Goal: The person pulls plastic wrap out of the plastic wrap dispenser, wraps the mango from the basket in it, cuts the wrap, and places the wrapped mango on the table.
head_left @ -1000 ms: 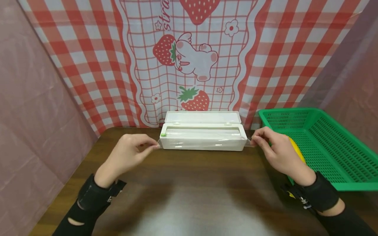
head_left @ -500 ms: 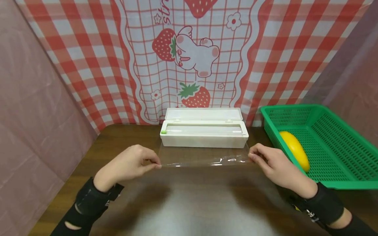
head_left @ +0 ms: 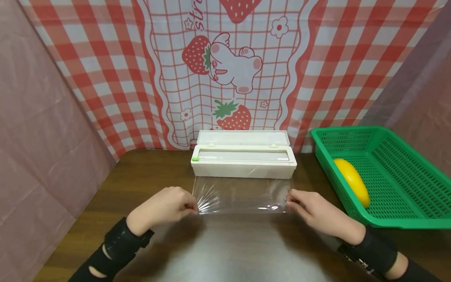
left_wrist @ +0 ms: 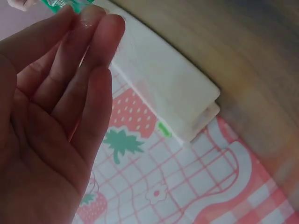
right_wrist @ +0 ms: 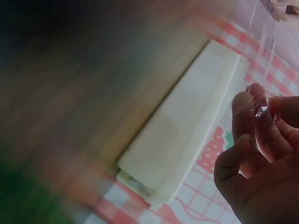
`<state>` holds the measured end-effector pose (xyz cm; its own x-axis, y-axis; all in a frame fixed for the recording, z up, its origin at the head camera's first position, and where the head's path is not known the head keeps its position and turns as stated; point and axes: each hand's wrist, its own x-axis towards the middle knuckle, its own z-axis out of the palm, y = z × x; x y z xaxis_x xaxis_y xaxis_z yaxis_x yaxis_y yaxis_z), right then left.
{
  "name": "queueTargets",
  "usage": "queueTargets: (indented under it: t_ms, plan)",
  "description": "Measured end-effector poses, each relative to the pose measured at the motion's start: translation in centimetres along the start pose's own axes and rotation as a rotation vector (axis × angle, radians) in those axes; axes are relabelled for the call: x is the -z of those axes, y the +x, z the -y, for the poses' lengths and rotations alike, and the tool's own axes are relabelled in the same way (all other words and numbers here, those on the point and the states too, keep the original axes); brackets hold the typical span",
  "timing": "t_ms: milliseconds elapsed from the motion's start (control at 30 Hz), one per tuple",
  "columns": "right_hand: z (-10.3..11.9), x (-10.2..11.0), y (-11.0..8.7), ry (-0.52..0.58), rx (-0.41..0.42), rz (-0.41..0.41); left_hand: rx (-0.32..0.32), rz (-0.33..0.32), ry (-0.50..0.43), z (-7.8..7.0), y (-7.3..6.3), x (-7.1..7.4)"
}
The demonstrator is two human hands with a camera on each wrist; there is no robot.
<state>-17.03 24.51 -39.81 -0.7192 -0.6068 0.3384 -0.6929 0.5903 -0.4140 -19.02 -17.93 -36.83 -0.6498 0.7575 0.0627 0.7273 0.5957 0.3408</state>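
A sheet of clear plastic wrap (head_left: 243, 196) stretches out from the front of a white wrap dispenser box (head_left: 243, 170), whose lid (head_left: 243, 137) stands raised at the back. My left hand (head_left: 165, 205) pinches the sheet's near left corner, where creases fan out from the fingertips. Its near right corner is pinched by my right hand (head_left: 318, 211). In the right wrist view, shiny film bunches between the thumb and fingers (right_wrist: 243, 100). The left wrist view shows the left fingers (left_wrist: 108, 39) gathered at the film, with the box (left_wrist: 161, 79) beyond them.
At the right stands a green basket (head_left: 357, 213) with a yellow oval object (head_left: 352, 182) inside. A brown wooden table (head_left: 232, 250) lies under everything. Behind it hangs a red and white checked cloth (head_left: 116, 70) printed with strawberries.
Both hands have drawn the wrap out of the box toward the person, lengthening the sheet. Over the last half second the hands have come lower and slightly closer together.
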Motion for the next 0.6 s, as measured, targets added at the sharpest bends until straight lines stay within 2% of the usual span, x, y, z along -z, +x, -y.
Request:
queueTargets:
  t_ms: [400, 600]
  plan:
    - [-0.6, -1.1, -0.7, -0.044, -0.036, 0.154, -0.002, -0.02, 0.122, 0.4, 0.5, -2.7]
    - [-0.9, -1.2, -1.2, -0.039, -0.061, 0.209, -0.029, -0.032, 0.174, 0.6, 0.5, -3.6]
